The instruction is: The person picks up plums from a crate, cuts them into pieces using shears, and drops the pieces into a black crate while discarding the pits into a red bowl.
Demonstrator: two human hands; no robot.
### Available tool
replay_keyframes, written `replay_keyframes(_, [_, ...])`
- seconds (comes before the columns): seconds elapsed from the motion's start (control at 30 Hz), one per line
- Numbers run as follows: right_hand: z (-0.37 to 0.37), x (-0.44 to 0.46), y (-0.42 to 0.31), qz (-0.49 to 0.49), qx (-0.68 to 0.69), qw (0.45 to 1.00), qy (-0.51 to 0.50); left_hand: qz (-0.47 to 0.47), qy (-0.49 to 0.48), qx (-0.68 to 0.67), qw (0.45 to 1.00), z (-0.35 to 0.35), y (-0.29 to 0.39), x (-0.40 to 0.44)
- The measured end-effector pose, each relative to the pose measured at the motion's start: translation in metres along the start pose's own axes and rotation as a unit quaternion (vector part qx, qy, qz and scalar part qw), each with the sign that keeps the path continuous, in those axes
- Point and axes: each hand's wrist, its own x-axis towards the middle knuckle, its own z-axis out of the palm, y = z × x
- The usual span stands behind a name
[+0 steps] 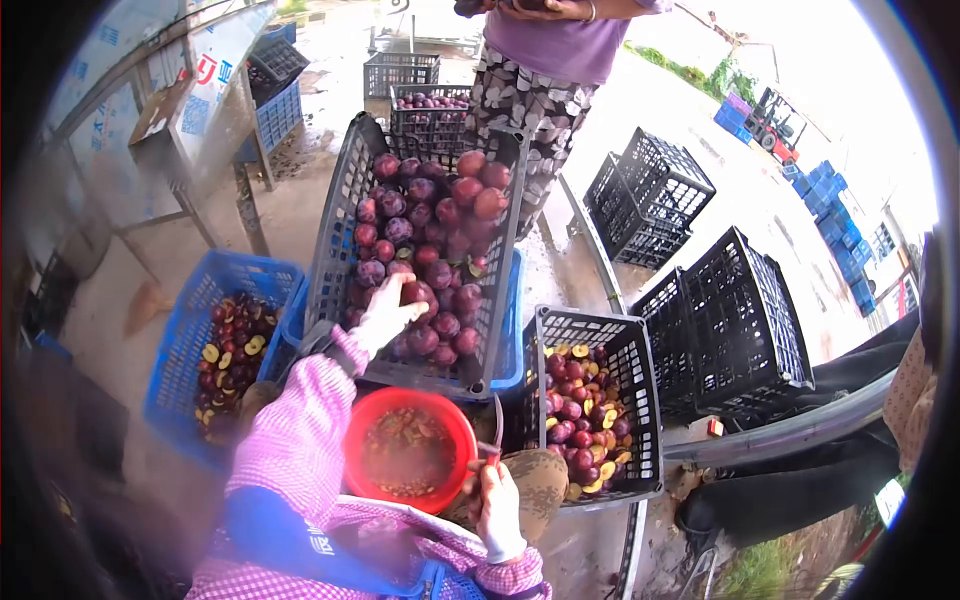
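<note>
Head camera view: left hand [386, 316] closed round a plum [418, 297], right hand [497, 503] gripping a knife [499, 425].
At left, a blue crate [172, 370] holds cut plums [235, 350]. At centre, the held plum is inside a tilted black crate [333, 228] of whole plums [398, 229]; below sits a red bowl [466, 440] with cloudy contents. At lower centre, the knife blade points upward. Right of centre, a second black crate [643, 400] holds more plums, some sliced.

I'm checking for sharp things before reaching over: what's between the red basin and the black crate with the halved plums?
In the head view, a knife held in the right hand, plus a camouflage-patterned trouser leg.
</note>
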Motion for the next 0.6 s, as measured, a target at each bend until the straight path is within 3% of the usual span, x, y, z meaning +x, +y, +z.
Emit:
replay_keyframes(0.03, [0.001, 0.000, -0.006, 0.021, 0.003, 1.000, -0.009, -0.085, -0.036, -0.195, 0.976, -0.001, 0.014, -0.019])
replay_keyframes(0.07, [0.003, 0.003, -0.010, 0.028, 0.023, 0.999, -0.018, -0.102, -0.058, -0.291, 0.950, -0.001, 0.021, -0.041])
replay_keyframes(0.13, [0.014, 0.005, -0.018, 0.047, 0.067, 0.995, -0.057, -0.120, -0.084, -0.412, 0.899, -0.009, 0.059, -0.092])
replay_keyframes(0.2, [0.028, 0.001, -0.025, 0.066, 0.038, 0.992, -0.096, -0.131, -0.106, -0.440, 0.882, -0.012, 0.074, -0.133])
replay_keyframes(0.4, [0.048, -0.001, -0.001, 0.000, -0.106, 0.987, -0.124, -0.070, -0.075, -0.300, 0.948, -0.010, 0.073, -0.206])
replay_keyframes(0.47, [0.056, -0.007, -0.002, -0.110, -0.289, 0.946, -0.101, -0.033, -0.059, -0.219, 0.973, -0.012, 0.081, -0.219])
replay_keyframes(0.5, [0.054, -0.006, -0.002, -0.091, -0.343, 0.928, -0.111, -0.028, -0.051, -0.216, 0.975, -0.011, 0.079, -0.224])
replay_keyframes(0.6, [0.058, -0.009, -0.001, -0.146, -0.401, 0.897, -0.112, -0.041, -0.042, -0.200, 0.978, -0.011, 0.079, -0.232])
